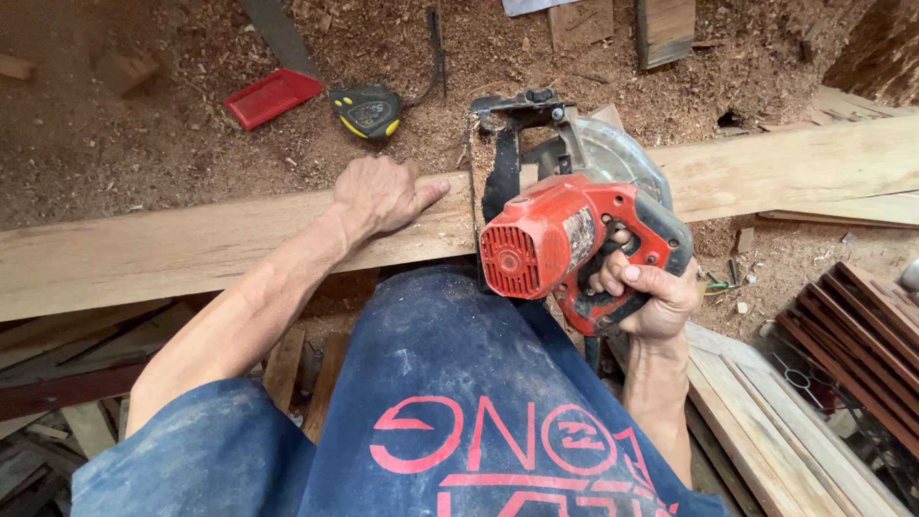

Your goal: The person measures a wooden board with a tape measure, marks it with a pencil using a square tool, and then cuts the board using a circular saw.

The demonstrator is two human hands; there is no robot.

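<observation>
Here: sawdust-covered floor [144, 144] w/ flat red plastic box [272, 97], black-yellow tape measure [368, 110]. Left hand [380, 194] flat on long pale wooden plank [153, 251], fingers together; right hand [643, 292] fingers clamped on red circular saw [560, 239].

One circular saw [574, 239], one tape measure [369, 112], one red tray [272, 97], two hands.

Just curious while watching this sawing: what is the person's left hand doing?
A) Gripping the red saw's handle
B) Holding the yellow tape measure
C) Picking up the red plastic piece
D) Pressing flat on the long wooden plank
D: the left hand lies palm down on the plank, while the right hand grips the red circular saw.
</observation>
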